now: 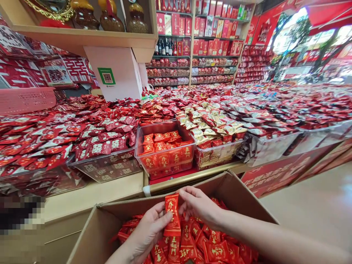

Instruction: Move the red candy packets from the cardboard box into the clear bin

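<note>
My left hand point(154, 223) pinches a small red packet point(172, 207) with gold characters, its thumb across the packet's front. The packet is upright above an open cardboard box point(90, 229) that holds many similar red packets point(217, 251). My right hand point(196, 205) is at the packet's upper right edge, fingers curled and fingertips pressed together against it. Just beyond the box, a clear plastic bin point(165, 167) contains more red packets, stacked lower than the heaps on either side.
Clear bins of maroon packets point(103, 145) and cream-gold packets point(217, 126) flank the middle bin. A white box with a QR code point(112, 73) stands behind them, under a wooden shelf point(82, 38). A pink basket point(26, 101) is at the left.
</note>
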Demonstrator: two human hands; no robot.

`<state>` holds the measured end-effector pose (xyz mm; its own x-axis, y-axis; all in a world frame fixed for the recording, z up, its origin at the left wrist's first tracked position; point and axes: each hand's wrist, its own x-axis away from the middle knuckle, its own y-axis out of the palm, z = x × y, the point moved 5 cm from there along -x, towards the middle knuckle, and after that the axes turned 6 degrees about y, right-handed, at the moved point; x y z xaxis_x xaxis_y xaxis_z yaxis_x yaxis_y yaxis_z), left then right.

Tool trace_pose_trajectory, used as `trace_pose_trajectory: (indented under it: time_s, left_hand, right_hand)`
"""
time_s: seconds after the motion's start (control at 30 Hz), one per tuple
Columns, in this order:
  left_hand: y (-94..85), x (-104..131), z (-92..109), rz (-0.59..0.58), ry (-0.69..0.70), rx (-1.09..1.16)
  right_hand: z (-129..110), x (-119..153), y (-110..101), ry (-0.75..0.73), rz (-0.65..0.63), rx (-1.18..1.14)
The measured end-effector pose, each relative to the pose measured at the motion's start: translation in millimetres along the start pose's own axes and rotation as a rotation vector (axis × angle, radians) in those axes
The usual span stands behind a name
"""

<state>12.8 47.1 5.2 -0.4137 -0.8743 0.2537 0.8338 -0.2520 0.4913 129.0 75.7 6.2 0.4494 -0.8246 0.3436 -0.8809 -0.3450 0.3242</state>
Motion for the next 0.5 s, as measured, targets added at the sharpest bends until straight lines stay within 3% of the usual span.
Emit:
trace_pose_trajectory:
  time_s: [0.2,0.37,0.5]
  left_hand:
    - [-5.2,-4,-4,-0.047,0.137,-0.335]
    - [-10.4,-9,-13,-0.003,0.196,-0.276]
    - [-17.2,-14,-23,-0.024,0.138,-0.195]
  right_hand:
    - [3,-3,-5,-0.023,0.049,0.111]
    - [7,-12,-9,-0.086,0.082,0.12]
    - [11,-18,-7,-0.137,0.06,0.209]
